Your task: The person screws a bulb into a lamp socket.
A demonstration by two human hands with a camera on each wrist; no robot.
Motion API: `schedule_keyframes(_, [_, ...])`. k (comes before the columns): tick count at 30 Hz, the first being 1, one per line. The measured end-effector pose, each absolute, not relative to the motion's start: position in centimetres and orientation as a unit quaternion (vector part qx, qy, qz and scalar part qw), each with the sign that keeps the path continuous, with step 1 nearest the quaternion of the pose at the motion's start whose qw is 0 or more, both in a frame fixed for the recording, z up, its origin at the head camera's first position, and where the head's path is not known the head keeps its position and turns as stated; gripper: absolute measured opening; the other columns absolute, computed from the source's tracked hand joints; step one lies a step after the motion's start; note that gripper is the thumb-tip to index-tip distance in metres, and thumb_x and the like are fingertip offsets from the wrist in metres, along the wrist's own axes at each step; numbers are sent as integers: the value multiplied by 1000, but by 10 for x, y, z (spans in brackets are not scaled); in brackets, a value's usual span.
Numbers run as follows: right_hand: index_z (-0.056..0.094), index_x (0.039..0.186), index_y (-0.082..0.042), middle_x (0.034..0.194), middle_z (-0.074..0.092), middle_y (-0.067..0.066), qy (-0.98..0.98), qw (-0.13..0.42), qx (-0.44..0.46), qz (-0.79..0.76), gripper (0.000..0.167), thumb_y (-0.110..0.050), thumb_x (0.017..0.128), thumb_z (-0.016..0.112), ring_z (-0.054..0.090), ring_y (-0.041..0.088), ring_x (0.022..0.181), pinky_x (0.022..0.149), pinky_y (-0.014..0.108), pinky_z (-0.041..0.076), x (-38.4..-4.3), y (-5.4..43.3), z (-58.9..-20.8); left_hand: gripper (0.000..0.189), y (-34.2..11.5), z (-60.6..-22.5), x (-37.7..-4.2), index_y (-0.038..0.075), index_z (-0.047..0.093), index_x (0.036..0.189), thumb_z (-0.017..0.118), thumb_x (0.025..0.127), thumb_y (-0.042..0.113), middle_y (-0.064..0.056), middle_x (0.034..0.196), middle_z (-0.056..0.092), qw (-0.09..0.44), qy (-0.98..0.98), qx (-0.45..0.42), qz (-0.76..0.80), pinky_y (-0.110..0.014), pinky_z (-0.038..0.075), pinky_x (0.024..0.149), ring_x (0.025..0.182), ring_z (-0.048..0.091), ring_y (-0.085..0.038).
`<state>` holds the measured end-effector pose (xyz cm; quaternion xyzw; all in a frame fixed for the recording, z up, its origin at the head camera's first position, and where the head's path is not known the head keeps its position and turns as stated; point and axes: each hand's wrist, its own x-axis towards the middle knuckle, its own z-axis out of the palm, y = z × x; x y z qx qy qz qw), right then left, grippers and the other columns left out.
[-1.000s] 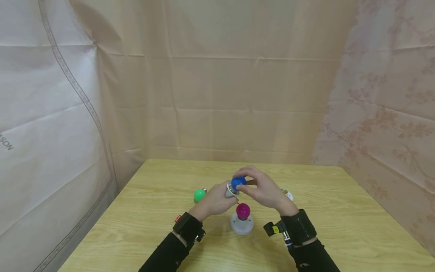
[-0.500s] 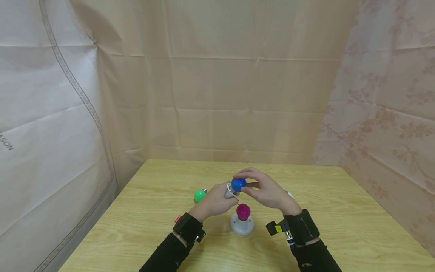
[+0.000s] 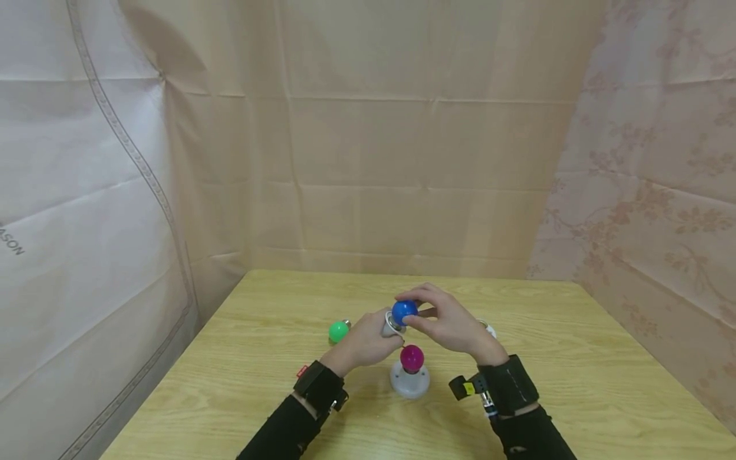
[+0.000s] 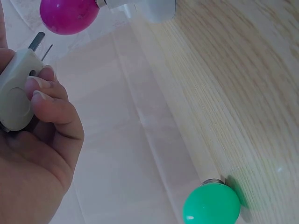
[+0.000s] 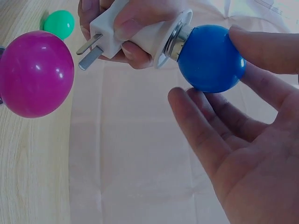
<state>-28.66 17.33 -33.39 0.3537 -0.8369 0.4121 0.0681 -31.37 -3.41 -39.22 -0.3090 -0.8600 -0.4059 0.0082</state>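
My left hand (image 3: 368,340) grips a white plug-in lamp socket (image 5: 153,39), its two metal prongs pointing away from the bulb end. At the socket's mouth is a blue light bulb (image 5: 210,58), with part of its metal screw base showing outside the rim. The thumb and fingers of my right hand (image 3: 454,322) hold the blue glass from the side. Both hands are raised above the table, just behind a magenta bulb (image 3: 411,358) that stands upright in a round white lamp holder (image 3: 409,386). In the left wrist view, curled fingers wrap the socket body.
A green bulb (image 3: 338,331) lies on the wooden table (image 3: 276,306), left of my left hand. Partly hidden behind my right wrist is a white round piece (image 3: 490,329). Cloth sheets (image 3: 368,160) hang behind the table and on both sides.
The right hand's fingers shift slightly on the blue bulb, and its wrist moves a little right, then slightly back. The left hand keeps its grip on the socket.
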Motion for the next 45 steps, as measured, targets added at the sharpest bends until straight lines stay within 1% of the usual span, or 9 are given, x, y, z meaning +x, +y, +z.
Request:
schedule_keyframes(4, [63, 133, -6, 125, 61, 8, -844, 76, 343, 405, 37, -20, 99, 68, 58, 24, 110, 93, 36, 55, -287, 173, -335, 29, -34, -393, -314, 11, 60, 116, 66, 90, 23, 5, 83, 59, 14, -862, -308, -403, -27, 44, 59, 68, 54, -9])
schedule_keyframes(6, [62, 134, -6, 125, 61, 8, -844, 74, 342, 406, 39, -20, 99, 68, 58, 25, 112, 93, 36, 55, -287, 173, -335, 28, -34, -393, -314, 12, 60, 115, 66, 90, 22, 5, 82, 59, 15, -862, -307, -403, -27, 44, 59, 68, 53, -9])
schedule_keyframes(9, [59, 138, -4, 133, 57, 12, -842, 64, 347, 408, 43, -19, 99, 68, 58, 31, 119, 97, 40, 53, -286, 173, -334, 26, -34, -392, -313, 12, 60, 115, 66, 91, 21, 5, 82, 59, 13, -862, -307, -404, -27, 45, 59, 68, 54, -10])
schedule_keyframes(14, [52, 145, 0, 144, 51, 18, -829, 48, 374, 413, 50, -12, 98, 67, 53, 39, 130, 100, 47, 50, -285, 174, -332, 27, -34, -393, -313, 13, 60, 115, 66, 90, 21, 4, 84, 60, 12, -859, -310, -408, -28, 46, 61, 70, 55, -11])
schedule_keyframes(18, [52, 144, -1, 143, 53, 17, -814, 41, 397, 421, 49, -3, 97, 66, 51, 39, 132, 99, 45, 51, -286, 175, -331, 27, -34, -393, -314, 13, 61, 115, 66, 90, 23, 4, 84, 61, 20, -860, -311, -404, -29, 47, 62, 72, 56, -11])
schedule_keyframes(22, [59, 136, -3, 140, 54, 17, -811, 41, 404, 420, 41, 3, 96, 65, 52, 40, 130, 98, 43, 52, -286, 176, -330, 28, -34, -393, -314, 13, 61, 116, 66, 90, 23, 5, 86, 62, 18, -860, -310, -406, -30, 48, 64, 73, 57, -12])
schedule_keyframes(32, [61, 134, -2, 137, 56, 15, -815, 32, 394, 425, 37, 1, 97, 65, 54, 38, 127, 98, 42, 52, -286, 176, -330, 30, -34, -393, -315, 13, 61, 118, 66, 91, 24, 5, 88, 63, 11, -863, -305, -402, -30, 48, 64, 74, 58, -12])
schedule_keyframes(37, [60, 135, -4, 136, 57, 14, -817, 34, 385, 427, 38, -2, 98, 65, 55, 37, 126, 97, 40, 53, -286, 176, -330, 31, -34, -392, -314, 12, 60, 120, 66, 91, 21, 4, 87, 63, 6, -861, -303, -408, -30, 47, 62, 71, 56, -11])
schedule_keyframes(45, [61, 137, -7, 133, 59, 11, -831, 50, 364, 417, 39, -11, 99, 67, 57, 33, 123, 95, 35, 54, -287, 174, -332, 34, -34, -391, -314, 13, 59, 123, 66, 91, 23, 4, 86, 62, 7, -863, -305, -403, -29, 46, 60, 68, 56, -11])
